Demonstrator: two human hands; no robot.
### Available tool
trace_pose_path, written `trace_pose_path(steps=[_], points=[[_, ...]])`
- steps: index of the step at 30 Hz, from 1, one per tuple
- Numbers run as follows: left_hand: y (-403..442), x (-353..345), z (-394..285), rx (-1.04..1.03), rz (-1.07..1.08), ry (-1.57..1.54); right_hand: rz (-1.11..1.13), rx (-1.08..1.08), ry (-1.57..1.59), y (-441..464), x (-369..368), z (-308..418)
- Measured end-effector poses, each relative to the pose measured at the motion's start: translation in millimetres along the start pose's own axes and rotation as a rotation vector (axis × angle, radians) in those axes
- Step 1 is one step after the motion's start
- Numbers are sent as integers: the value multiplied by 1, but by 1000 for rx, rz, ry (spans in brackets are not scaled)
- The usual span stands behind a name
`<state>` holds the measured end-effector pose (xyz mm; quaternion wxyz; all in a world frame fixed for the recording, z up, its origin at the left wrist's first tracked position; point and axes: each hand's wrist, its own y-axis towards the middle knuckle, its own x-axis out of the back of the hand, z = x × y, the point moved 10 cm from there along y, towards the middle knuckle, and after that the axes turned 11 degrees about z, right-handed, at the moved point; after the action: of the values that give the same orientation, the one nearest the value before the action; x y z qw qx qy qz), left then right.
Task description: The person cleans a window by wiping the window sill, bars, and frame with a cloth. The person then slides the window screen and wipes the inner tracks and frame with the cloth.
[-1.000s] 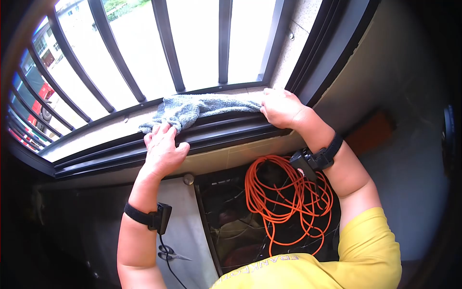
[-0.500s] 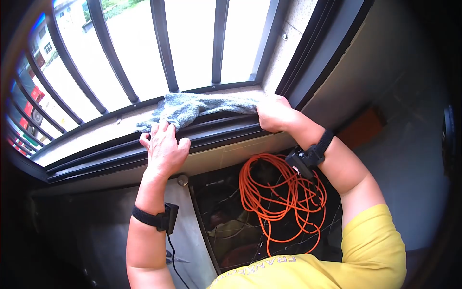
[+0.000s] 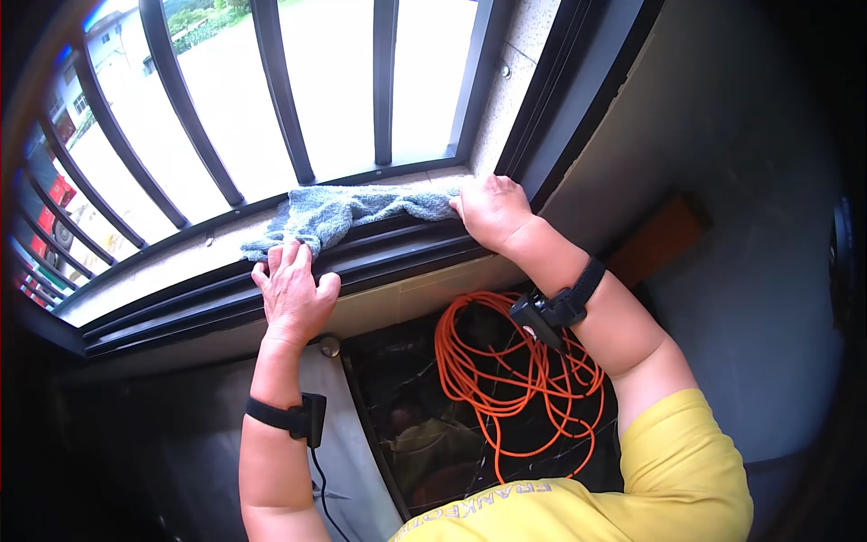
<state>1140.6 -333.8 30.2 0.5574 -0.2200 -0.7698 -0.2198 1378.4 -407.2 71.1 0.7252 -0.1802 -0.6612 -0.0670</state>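
Observation:
A blue-grey cloth (image 3: pixel 334 212) lies bunched lengthwise along the window sill, partly over the dark window track (image 3: pixel 397 237). My left hand (image 3: pixel 298 294) is at its left end, fingertips pressing on the cloth and thumb held out to the side. At the other end, near the corner of the window frame, my right hand (image 3: pixel 494 212) is closed around the cloth. The fingertips of that hand are hidden from view.
Dark vertical bars (image 3: pixel 282 90) stand just beyond the sill. Below the window, a coiled orange hose or cable (image 3: pixel 488 406) lies on a black marble-like surface, beside a grey metal panel (image 3: pixel 361 488). A brown block (image 3: pixel 664 237) is at the right.
The whole view has shifted slightly, so the window and hose appear farther left. My right hand has turned a little at the cloth's end. Both hands stay at the cloth.

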Motion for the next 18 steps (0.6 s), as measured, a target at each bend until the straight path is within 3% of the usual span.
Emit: trace_pose_path(steps=[2,5,7,10,15,18], points=[[-1,0,0,1,1,-5,-143,-79,-94,-2,10,-6],[0,1,0,0,-2,-11,-11,-93,-220,1,-5,2],[-1,0,0,1,4,-11,-101,-74,-270,5,-6,4],[-2,0,-1,-6,14,-26,28,-163,-190,6,-12,-5],[-2,2,-2,-18,-14,-26,403,8,-47,7,-30,3],[-1,3,-3,-12,1,-29,354,25,-5,17,-33,9]])
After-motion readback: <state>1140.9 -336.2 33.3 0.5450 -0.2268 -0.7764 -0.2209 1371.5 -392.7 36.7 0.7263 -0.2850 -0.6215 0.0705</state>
